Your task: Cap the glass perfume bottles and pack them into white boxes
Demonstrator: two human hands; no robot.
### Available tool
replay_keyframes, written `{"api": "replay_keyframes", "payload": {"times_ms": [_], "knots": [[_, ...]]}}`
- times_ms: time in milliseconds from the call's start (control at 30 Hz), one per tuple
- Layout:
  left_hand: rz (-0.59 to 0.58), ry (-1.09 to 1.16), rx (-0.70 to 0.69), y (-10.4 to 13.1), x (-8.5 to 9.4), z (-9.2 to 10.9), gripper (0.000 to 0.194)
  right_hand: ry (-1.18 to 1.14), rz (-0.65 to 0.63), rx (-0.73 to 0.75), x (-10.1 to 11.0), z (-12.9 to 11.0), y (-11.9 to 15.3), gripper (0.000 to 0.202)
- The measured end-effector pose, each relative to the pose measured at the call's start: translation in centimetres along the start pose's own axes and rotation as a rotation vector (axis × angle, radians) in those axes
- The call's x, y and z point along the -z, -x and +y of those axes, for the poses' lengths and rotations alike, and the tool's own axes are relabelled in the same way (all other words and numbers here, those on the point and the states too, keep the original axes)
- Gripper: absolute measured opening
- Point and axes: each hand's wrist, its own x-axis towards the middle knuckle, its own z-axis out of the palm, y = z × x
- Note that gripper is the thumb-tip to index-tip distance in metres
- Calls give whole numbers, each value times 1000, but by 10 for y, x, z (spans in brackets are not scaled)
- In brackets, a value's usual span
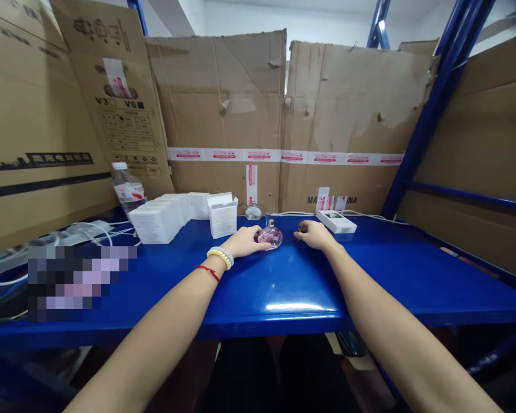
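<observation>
A round pink glass perfume bottle [270, 238] stands on the blue table, its gold-coloured neck uncovered. Around its left side, the fingers and thumb of my left hand [245, 241] are closed on it. To the right and apart from the bottle, my right hand [316, 234] is curled, with a small gold-coloured piece [301, 229] at its fingertips; its kind is too small to tell. Just behind the bottle stands a small dark blue cylinder [267, 218]. A second, clear round bottle [253, 211] is farther back, near the cardboard.
An open white box [223, 218] stands left of my hands, beside several white boxes [155, 221]. A flat white box [336, 221] lies behind my right hand. At the left are a water bottle [129, 189] and a power strip [83, 231] with cables. Cardboard [223, 115] walls the back.
</observation>
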Motion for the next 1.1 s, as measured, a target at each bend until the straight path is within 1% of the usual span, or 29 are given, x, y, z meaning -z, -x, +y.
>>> {"api": "replay_keyframes", "payload": {"times_ms": [33,67,100,167,233,300,333,400,467,533,567,600,667,700,767,900,1000,1067,1100], "knots": [[-5,-5,-6,0,0,0,46,7,-46,5,-2,2,0,38],[-10,-14,-17,0,0,0,42,12,-60,14,-4,2,0,35],[-12,-24,-30,0,0,1,39,10,-47,31,-4,1,0,32],[-14,-31,-55,0,0,2,35,-38,30,89,-1,-6,1,25],[-18,-20,-70,1,-1,4,33,-162,148,155,6,-17,3,19],[-29,-5,-79,1,-2,6,32,-373,288,204,15,-30,7,22],[-36,1,-85,1,-2,7,31,-494,328,232,19,-37,9,25],[-50,13,-94,1,-4,9,32,-671,351,281,25,-47,13,30],[-54,19,-93,1,-4,12,32,-756,361,307,27,-53,17,37],[-55,12,-86,1,-5,14,32,-765,385,326,24,-55,19,41],[-55,5,-86,1,-5,14,31,-742,382,346,22,-55,20,39],[-55,-4,-89,1,-5,14,31,-702,355,378,19,-55,21,35],[-56,-18,-104,2,-5,13,29,-594,246,458,14,-55,21,26],[-57,-22,-111,2,-5,12,28,-541,183,492,11,-55,21,25],[-60,-22,-122,3,-5,9,28,-469,81,524,7,-55,20,30],[-54,-16,-145,2,-7,3,33,-460,-34,497,4,-53,21,51],[-52,-26,-137,1,-7,2,40,-477,-110,466,1,-53,21,57],[-32,-29,-129,2,-3,2,46,-459,-117,452,-1,-53,22,58],[13,-28,-127,2,0,3,48,-437,-104,445,-2,-54,22,58]]}}
